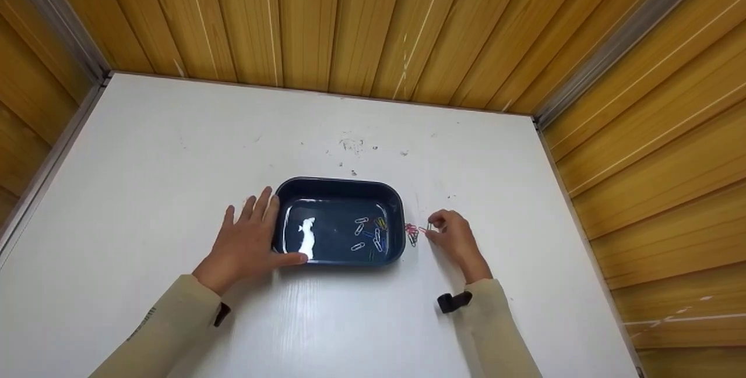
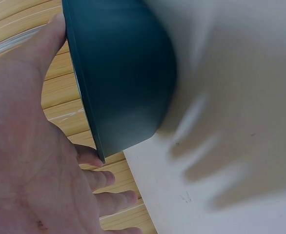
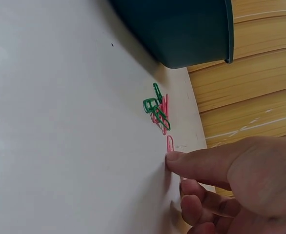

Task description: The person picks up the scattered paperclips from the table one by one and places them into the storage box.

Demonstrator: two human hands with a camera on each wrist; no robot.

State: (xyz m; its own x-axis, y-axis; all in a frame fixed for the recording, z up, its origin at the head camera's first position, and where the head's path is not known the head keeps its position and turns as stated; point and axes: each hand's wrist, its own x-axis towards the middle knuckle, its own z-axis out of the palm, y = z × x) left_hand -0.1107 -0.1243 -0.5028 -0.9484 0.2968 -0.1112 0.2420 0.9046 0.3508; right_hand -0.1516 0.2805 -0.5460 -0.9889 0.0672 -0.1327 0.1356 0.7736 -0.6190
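A dark blue rectangular tray (image 1: 338, 189) holds several loose paper clips (image 1: 377, 238), mostly toward its right end. My left hand (image 1: 247, 244) lies spread at the tray's left side, its thumb on the near rim and its fingertips touching the left edge. In the left wrist view, the fingers reach along the tray's outer wall (image 2: 128, 73). Right of the tray, my right hand (image 1: 457, 241) has thumb and curled fingers at a pink paper clip (image 3: 170, 143), whose looped end sticks out past the thumb. Just beyond it lies a small heap of pink and green paper clips (image 3: 160, 112).
Everything stands on a white tabletop (image 1: 175, 162) with dark scuff marks (image 1: 351, 145) behind the tray. Wood-patterned panels (image 1: 361, 28) rise along the back and both sides. A black strap device (image 1: 453, 302) sits at my right cuff.
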